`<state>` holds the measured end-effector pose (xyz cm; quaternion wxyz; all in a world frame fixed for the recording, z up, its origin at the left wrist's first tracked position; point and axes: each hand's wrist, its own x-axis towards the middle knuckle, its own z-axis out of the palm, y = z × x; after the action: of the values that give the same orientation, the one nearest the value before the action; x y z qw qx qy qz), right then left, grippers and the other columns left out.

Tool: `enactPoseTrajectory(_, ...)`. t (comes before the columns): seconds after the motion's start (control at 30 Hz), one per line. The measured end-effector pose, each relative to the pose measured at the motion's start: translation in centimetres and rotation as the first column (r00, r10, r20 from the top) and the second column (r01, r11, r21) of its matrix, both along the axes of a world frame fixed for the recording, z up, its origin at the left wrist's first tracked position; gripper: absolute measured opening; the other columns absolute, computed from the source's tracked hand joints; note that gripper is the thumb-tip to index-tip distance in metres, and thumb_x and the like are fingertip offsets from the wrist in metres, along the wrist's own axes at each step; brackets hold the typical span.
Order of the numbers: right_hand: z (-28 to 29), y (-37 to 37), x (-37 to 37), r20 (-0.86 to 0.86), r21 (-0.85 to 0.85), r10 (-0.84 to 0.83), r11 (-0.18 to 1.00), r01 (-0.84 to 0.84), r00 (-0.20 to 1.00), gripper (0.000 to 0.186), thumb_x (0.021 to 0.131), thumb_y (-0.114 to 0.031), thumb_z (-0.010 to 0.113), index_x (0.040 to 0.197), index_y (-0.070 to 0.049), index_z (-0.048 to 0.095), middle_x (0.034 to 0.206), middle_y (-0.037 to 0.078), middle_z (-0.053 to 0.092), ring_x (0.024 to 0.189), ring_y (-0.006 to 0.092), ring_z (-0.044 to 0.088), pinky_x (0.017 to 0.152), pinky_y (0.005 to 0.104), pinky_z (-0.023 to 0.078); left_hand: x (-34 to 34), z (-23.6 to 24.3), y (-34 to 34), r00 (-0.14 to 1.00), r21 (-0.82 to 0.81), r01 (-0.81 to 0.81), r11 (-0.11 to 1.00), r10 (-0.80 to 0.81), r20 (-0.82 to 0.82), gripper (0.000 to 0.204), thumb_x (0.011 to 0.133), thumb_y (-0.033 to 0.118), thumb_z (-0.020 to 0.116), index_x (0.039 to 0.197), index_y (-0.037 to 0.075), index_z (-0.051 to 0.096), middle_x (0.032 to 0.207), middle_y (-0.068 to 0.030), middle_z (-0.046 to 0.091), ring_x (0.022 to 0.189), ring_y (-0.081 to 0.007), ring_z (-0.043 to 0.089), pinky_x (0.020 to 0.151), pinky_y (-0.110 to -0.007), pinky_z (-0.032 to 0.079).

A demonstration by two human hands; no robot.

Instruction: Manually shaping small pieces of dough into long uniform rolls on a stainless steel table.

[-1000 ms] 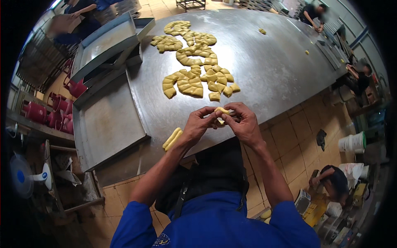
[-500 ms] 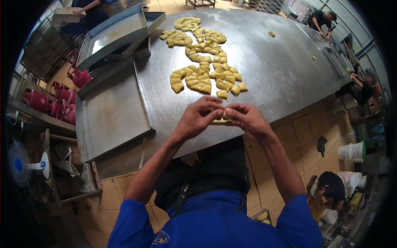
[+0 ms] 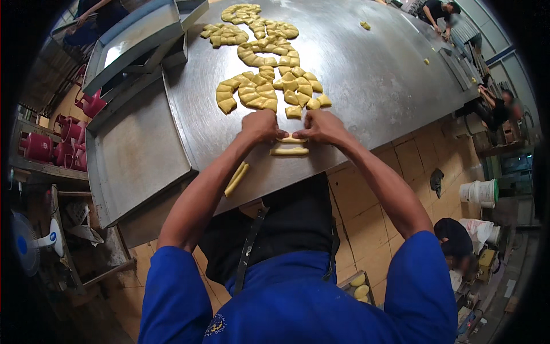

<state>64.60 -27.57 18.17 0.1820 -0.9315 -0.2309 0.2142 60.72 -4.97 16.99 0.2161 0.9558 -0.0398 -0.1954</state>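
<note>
Near the front of the steel table, my left hand and my right hand have curled fingers, their thumbs on the two ends of a short pale dough strip. A second strip lies parallel just below it, and a pair of longer strips rests beside my left forearm. Beyond my hands, many cut yellow dough pieces lie in curved clusters; a square piece sits just above my fingers.
Metal trays and stacked trays occupy the left, past red gas cylinders and a fan. Co-workers appear top left, top right, at right and lower right. White buckets stand right.
My hands have come down from holding dough raised to pressing a strip on the tabletop, with another strip now visible below it. The camera's view of the table has shifted.
</note>
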Motion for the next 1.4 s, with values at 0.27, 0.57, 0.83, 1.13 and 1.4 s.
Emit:
enactPoseTrajectory(0.27,0.3,-3.6,0.7,-0.129,0.072,-0.212,0.972,0.223,0.969,0.066,0.066,-0.072,0.089,0.082,-0.011,0.07,0.078,0.005,0.071,0.078,0.0238,0.069,0.07,0.0402,0.053,-0.7,-0.4,1.5,0.995,-0.163,0.008,0.987,0.009,0.098,0.046,0.083,0.055,0.085,0.083,0.01,0.072,0.075,-0.0068,0.073,0.073,-0.0239,0.07,0.067,-0.039,0.051)
enactPoseTrajectory(0.57,0.6,-3.1,0.9,-0.131,0.041,-0.135,0.989,0.142,0.982,0.069,0.068,-0.077,0.085,0.084,-0.011,0.075,0.084,0.009,0.075,0.085,0.0306,0.074,0.077,0.0423,0.057,-0.3,1.5,-0.1,0.999,-0.028,-0.018,0.999,0.019,0.04,0.067,0.079,0.073,0.079,0.077,0.006,0.077,0.069,-0.009,0.073,0.069,-0.0255,0.072,0.066,-0.039,0.053)
enactPoseTrajectory(0.83,-0.1,-2.3,-0.2,0.165,0.08,-0.152,0.987,0.14,0.974,0.065,0.072,-0.077,0.081,0.081,-0.013,0.077,0.083,0.009,0.076,0.085,0.0283,0.074,0.077,0.0434,0.057,-1.1,-0.1,0.6,0.983,-0.055,0.008,0.998,0.002,0.185,0.07,0.08,0.074,0.077,0.079,0.004,0.078,0.073,-0.0145,0.074,0.069,-0.0317,0.071,0.066,-0.044,0.053)
enactPoseTrajectory(1.13,-0.9,-2.5,-0.5,0.165,0.129,-0.148,0.983,0.127,0.975,0.063,0.078,-0.076,0.077,0.078,-0.013,0.078,0.074,0.007,0.074,0.073,0.0266,0.072,0.07,0.0416,0.056,-0.6,0.7,-0.2,0.982,0.018,0.012,1.0,-0.015,0.19,0.067,0.084,0.072,0.076,0.08,0.005,0.079,0.072,-0.0149,0.074,0.072,-0.0337,0.073,0.067,-0.046,0.054)
enactPoseTrajectory(1.4,-1.1,-2.3,0.3,0.202,0.074,-0.075,0.995,0.061,0.976,0.067,0.081,-0.078,0.073,0.08,-0.011,0.08,0.076,0.009,0.075,0.077,0.0283,0.074,0.075,0.0424,0.058,-0.1,0.8,0.3,0.997,-0.015,-0.029,0.999,0.03,0.072,0.071,0.084,0.075,0.073,0.079,0.005,0.078,0.072,-0.015,0.073,0.071,-0.0339,0.072,0.066,-0.047,0.054)
